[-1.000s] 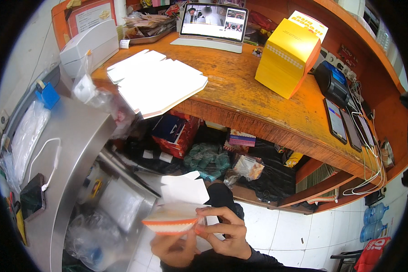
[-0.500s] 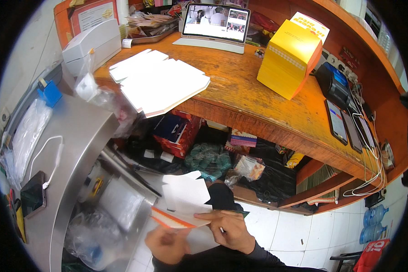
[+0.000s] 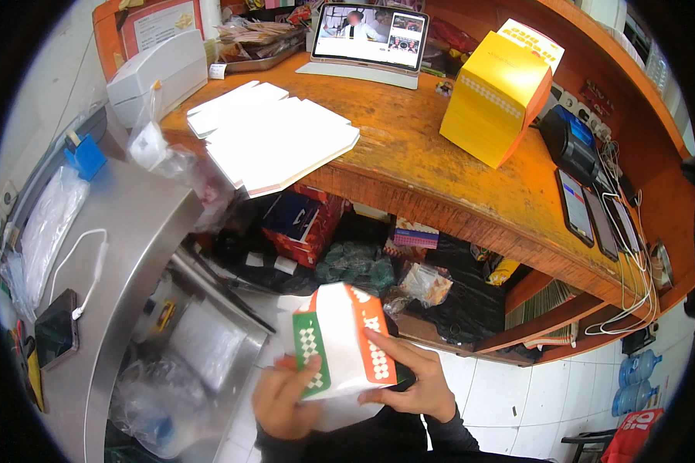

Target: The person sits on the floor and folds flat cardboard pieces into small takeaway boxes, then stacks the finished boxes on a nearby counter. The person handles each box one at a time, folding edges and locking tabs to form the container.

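Left hand (image 3: 284, 400) and right hand (image 3: 418, 380) in pinching grip on carton (image 3: 343, 339), inside hidden.

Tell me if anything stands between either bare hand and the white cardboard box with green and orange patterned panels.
Nothing visible does. The bare right hand holds the box at its orange panel; the bare left hand, blurred, has fingers at its green panel.

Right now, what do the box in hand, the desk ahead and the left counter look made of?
Box: probably thin, smooth printed card; flat panels meet at folds.
Desk: apparently wood or veneer, orange finish worn into dark streaks.
Counter: likely stainless steel; grey, soft sheen.
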Available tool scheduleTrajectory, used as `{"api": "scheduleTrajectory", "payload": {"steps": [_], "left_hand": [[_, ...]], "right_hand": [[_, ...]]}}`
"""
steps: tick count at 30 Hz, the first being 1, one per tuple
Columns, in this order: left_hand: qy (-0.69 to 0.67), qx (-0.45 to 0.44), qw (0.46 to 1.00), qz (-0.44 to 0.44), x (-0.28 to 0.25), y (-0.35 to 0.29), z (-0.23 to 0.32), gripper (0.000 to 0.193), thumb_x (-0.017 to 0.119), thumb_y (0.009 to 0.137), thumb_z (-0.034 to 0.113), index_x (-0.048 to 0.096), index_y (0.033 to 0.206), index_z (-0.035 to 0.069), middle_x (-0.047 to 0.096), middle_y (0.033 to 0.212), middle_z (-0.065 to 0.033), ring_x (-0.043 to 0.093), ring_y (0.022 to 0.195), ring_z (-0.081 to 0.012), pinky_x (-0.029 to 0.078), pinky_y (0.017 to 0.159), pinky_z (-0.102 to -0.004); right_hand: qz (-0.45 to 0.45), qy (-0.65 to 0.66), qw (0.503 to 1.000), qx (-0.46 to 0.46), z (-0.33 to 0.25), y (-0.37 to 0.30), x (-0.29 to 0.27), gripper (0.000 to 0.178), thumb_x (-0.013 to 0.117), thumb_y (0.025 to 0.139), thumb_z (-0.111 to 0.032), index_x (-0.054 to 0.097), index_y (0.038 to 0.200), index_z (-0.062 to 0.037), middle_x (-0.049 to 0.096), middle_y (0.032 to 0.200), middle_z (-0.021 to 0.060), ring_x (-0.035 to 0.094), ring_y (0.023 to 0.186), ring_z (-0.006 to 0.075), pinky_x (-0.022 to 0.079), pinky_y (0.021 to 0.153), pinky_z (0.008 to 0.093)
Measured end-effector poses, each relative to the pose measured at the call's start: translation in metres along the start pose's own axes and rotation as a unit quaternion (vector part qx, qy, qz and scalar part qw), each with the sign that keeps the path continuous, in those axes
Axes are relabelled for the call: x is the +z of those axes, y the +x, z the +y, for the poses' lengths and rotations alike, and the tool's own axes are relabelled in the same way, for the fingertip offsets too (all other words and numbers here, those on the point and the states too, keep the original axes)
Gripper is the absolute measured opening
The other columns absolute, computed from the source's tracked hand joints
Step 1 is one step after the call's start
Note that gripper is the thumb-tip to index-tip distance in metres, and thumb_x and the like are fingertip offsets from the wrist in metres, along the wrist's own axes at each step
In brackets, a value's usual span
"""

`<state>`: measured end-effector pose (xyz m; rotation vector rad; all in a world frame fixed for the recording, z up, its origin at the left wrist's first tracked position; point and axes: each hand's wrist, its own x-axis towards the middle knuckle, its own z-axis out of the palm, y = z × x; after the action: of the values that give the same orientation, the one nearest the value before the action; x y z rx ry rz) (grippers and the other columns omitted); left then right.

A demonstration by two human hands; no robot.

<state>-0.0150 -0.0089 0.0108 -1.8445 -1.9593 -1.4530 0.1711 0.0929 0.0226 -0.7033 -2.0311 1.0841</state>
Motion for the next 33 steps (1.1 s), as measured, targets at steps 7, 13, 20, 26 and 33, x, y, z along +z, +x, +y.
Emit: {"api": "scheduleTrajectory", "payload": {"steps": [7, 13, 20, 26, 33], "left_hand": [[-0.15, -0.119, 0.975, 0.116, 0.005, 0.002, 0.008, 0.032, 0.074, 0.066, -0.002, 0.071, 0.097, 0.005, 0.067, 0.078, -0.0113, 0.066, 0.069, -0.023, 0.052, 0.062, -0.03], [-0.284, -0.117, 0.944, -0.123, -0.019, 0.004, -0.003, 0.021, 0.072, 0.074, 0.003, 0.068, 0.094, 0.001, 0.069, 0.085, -0.0139, 0.066, 0.076, -0.0245, 0.05, 0.07, -0.0304], [-0.281, -0.203, 0.937, 0.037, 0.001, 0.0, -0.011, 0.021, 0.068, 0.082, 0.023, 0.066, 0.085, 0.002, 0.059, 0.078, -0.0088, 0.06, 0.075, -0.0206, 0.046, 0.069, -0.0309], [-0.133, -0.165, 0.972, 0.099, 0.017, 0.004, 0.01, 0.008, 0.068, 0.076, 0.007, 0.066, 0.083, 0.003, 0.059, 0.081, -0.0104, 0.059, 0.073, -0.0213, 0.045, 0.065, -0.0286], [-0.147, -0.041, 0.988, -0.035, 0.027, 0.001, 0.021, 0.032, 0.072, 0.072, -0.004, 0.074, 0.102, 0.007, 0.063, 0.087, -0.0107, 0.069, 0.082, -0.0239, 0.055, 0.07, -0.0292]], "right_hand": [[0.095, -0.091, 0.988, -0.076, 0.021, -0.002, 0.005, 0.048, 0.073, 0.062, 0.0, 0.073, 0.109, -0.0069, 0.07, 0.105, 0.0167, 0.068, 0.094, 0.0283, 0.052, 0.085, 0.0356], [0.097, -0.066, 0.992, -0.054, 0.022, -0.001, 0.0, 0.054, 0.074, 0.065, 0.0, 0.064, 0.118, -0.0028, 0.064, 0.117, 0.0172, 0.062, 0.105, 0.0287, 0.047, 0.091, 0.037], [0.319, -0.1, 0.942, -0.027, 0.048, -0.013, 0.027, 0.047, 0.077, 0.068, -0.007, 0.045, 0.103, -0.0061, 0.047, 0.114, 0.0176, 0.05, 0.109, 0.0291, 0.04, 0.099, 0.0393], [0.042, -0.182, 0.98, -0.066, 0.042, -0.038, 0.048, 0.073, 0.074, 0.082, -0.021, 0.037, 0.142, -0.0047, 0.048, 0.137, 0.0135, 0.048, 0.126, 0.0292, 0.038, 0.104, 0.0405], [0.217, 0.336, 0.914, 0.062, 0.014, -0.024, 0.07, 0.052, 0.07, 0.085, -0.007, 0.045, 0.129, 0.0041, 0.055, 0.123, 0.017, 0.055, 0.115, 0.0227, 0.042, 0.098, 0.0331]]}}
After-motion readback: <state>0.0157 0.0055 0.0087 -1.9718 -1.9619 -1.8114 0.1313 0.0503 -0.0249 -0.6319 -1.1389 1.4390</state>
